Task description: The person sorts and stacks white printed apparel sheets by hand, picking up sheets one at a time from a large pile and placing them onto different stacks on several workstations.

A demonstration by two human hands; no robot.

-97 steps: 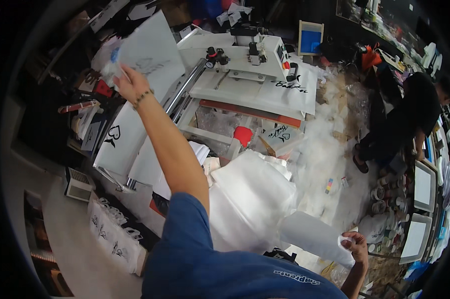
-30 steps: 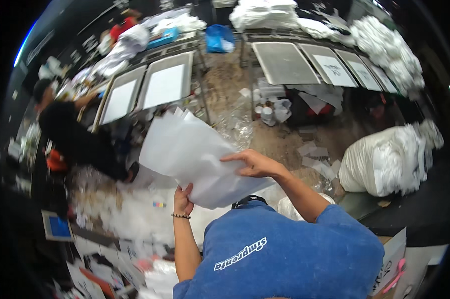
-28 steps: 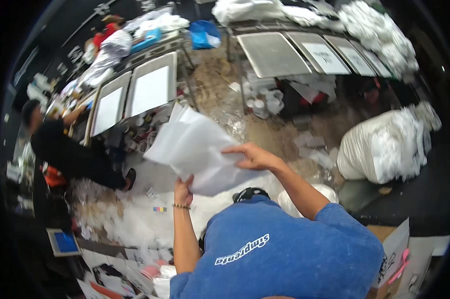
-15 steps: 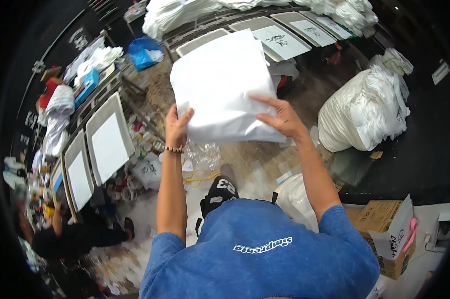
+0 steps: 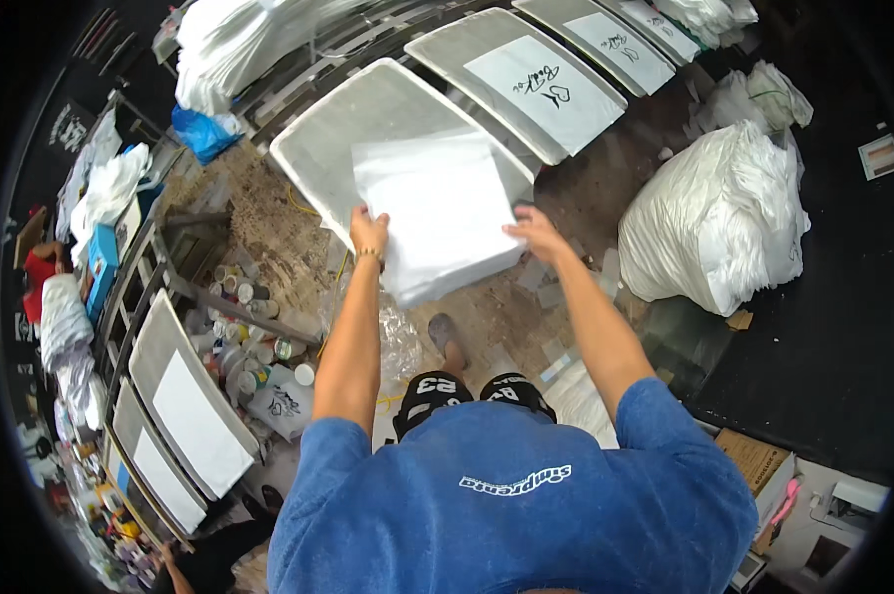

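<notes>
A thin, limp white sheet [image 5: 447,208], perhaps a flat bag, is held by both hands over the lower part of a pale board with a raised rim [image 5: 338,109]. My left hand [image 5: 370,234] is closed on its left edge, thumb on top and fingers mostly hidden underneath. At the opposite edge, my right hand [image 5: 540,236] pinches the sheet near its lower right corner. The sheet's near edge sags towards me. Whether its underside touches the board cannot be told. Just right of that board, another board carries a white sheet with black printing [image 5: 546,94].
A bulging white sack [image 5: 714,223] stands at the right. White piles [image 5: 239,49] lie along the far rack. On the left, boards with blank white sheets [image 5: 199,411] rest near jars and tubs [image 5: 249,346] on the floor. Another person's arm [image 5: 175,572] shows at lower left.
The white sheet has moved slightly lower and away from the rack, its far end now lying flatter. My view has shifted left, and more of the board beneath shows.
</notes>
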